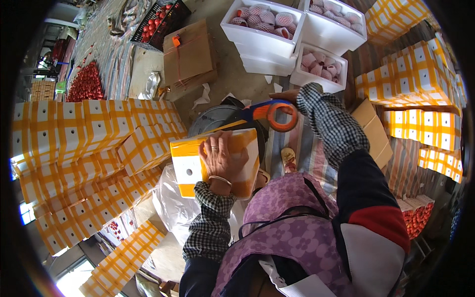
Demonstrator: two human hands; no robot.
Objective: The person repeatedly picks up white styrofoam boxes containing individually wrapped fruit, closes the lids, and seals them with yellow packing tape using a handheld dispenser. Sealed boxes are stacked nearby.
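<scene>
"How does the left hand [223, 157] lie?"
"Palm down, its fingers [220, 140] spread and pointing away from the body; the left forearm [210, 222] comes up almost straight behind it."
"And the right hand [290, 95]?"
"Reached out farther, partly hidden, one finger pointing leftward. The right forearm [334, 123] slants in from the lower right."

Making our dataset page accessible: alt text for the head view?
A person's left hand rests spread on a yellow-taped white box, while the right hand grips a blue-and-orange tape dispenser. Stacks of similar boxes stand on both sides; ahead, open white boxes hold fruit in pink netting.
</scene>
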